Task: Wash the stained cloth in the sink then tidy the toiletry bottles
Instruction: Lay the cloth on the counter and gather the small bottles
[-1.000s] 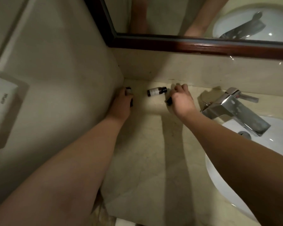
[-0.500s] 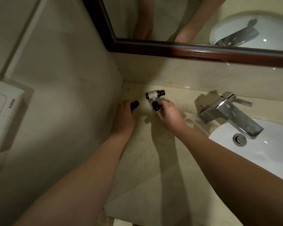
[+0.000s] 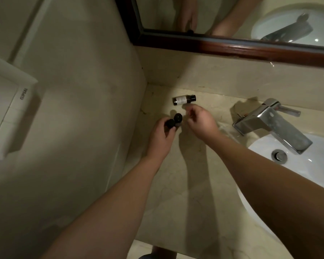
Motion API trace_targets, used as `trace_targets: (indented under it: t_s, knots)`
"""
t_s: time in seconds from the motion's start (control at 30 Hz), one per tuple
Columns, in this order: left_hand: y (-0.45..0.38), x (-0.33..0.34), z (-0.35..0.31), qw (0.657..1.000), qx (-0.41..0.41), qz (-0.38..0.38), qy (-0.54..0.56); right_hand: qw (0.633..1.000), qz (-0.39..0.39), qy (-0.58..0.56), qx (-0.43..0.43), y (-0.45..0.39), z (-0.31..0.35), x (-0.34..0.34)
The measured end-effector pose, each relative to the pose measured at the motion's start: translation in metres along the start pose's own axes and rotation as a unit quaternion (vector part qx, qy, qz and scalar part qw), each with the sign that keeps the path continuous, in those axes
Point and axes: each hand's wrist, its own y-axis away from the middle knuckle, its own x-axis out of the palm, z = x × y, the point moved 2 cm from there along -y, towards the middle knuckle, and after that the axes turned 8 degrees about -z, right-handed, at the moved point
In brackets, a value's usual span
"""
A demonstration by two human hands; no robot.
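Left hand point(image 3: 160, 140) is gripping a small black-capped bottle point(image 3: 39, 123)... correction, I am logging that bottle point(image 3: 169, 123) at the hand's fingertips, fingers curled round its body, cap end pointing up toward me. Right hand point(image 3: 201, 122) is hovering just to the right of it, fingers loosely curled, and I cannot tell whether they are pinching anything.

A second black-capped bottle point(image 3: 178, 117) is standing just beside the held one, between the two hands; the caps are nearly touching. I cannot tell whether either hand is in contact with it.

A third bottle point(image 3: 183, 99), dark with a pale label, is lying on its side on the counter point(image 3: 176, 193), cap pointing right, just beyond the right hand's fingertips and apart from them. It is lying nearer the back wall than the other two.

All three are sitting in the counter's back left corner, near where the side wall point(image 3: 82, 109) is meeting the backsplash.

Farther right, I am seeing a chrome faucet point(image 3: 269, 126) leaning over a white sink point(image 3: 316, 165), with the drain point(image 3: 279, 155) showing. A dark-framed mirror point(image 3: 232, 45) is running above the backsplash. A white wall box point(image 3: 7, 109) is sitting on the far left.
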Motion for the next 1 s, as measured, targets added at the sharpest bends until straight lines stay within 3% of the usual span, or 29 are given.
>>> trace_targets:
  t_s: [0.13,0.27,0.5,0.6,0.73,0.87,1.0]
  knots:
    - [-0.002,-0.002,-0.003,1.000,-0.018,-0.019,-0.003,0.998,-0.052,0.023,0.005,-0.017,0.004,-0.011]
    - [-0.005,0.000,-0.004,0.998,-0.047,-0.017,0.034,0.991,-0.085,0.095,-0.051,-0.036,0.002,-0.008]
    - [-0.016,0.007,-0.005,0.996,-0.050,-0.045,0.064,0.973,0.025,0.203,-0.110,-0.065,-0.013,0.010]
    - [-0.018,0.008,-0.007,0.996,-0.057,-0.042,0.058,0.960,0.011,0.245,-0.135,-0.066,-0.012,0.010]
    - [-0.017,0.010,-0.008,0.996,-0.075,-0.034,0.039,0.965,-0.023,0.218,-0.144,-0.050,-0.013,0.002]
    - [-0.017,0.010,-0.013,0.995,-0.092,-0.006,0.031,0.989,-0.028,0.132,-0.067,-0.032,-0.018,-0.010]
    - [-0.020,0.011,-0.017,0.994,-0.105,0.009,0.034,0.994,-0.036,0.095,-0.042,-0.019,-0.018,-0.019]
